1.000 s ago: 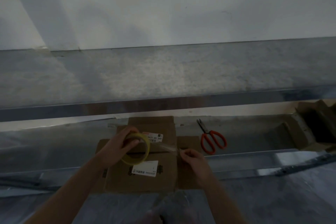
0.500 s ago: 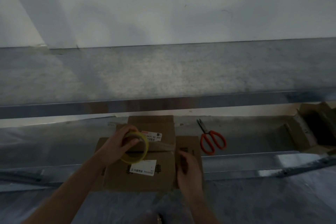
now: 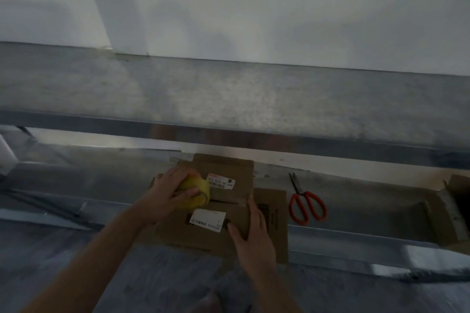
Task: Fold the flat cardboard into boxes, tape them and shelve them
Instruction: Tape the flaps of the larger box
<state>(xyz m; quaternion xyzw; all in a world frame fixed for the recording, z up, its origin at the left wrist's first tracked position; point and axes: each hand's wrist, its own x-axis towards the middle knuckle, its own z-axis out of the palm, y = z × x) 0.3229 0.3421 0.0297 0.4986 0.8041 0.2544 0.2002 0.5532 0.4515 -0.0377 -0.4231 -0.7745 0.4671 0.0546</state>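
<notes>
A brown cardboard box (image 3: pixel 221 234) with two white labels lies on the lower metal shelf, its side flaps spread out. My left hand (image 3: pixel 169 192) grips a yellow roll of clear tape (image 3: pixel 197 194) on the box's left part, close to the centre seam. A strip of tape runs right from the roll along the seam. My right hand (image 3: pixel 250 232) lies flat with straight fingers on the box's right edge, pressing down beside the seam's end.
Red-handled scissors (image 3: pixel 306 204) lie on the shelf just right of the box. An open cardboard box (image 3: pixel 455 213) sits at the far right. A metal shelf (image 3: pixel 229 99) runs above, its front rail (image 3: pixel 254 141) overhanging the box's far edge.
The roll has come down onto the box top. My right hand let go of the tape end and now presses flat on the box's right edge. The view has shifted closer.
</notes>
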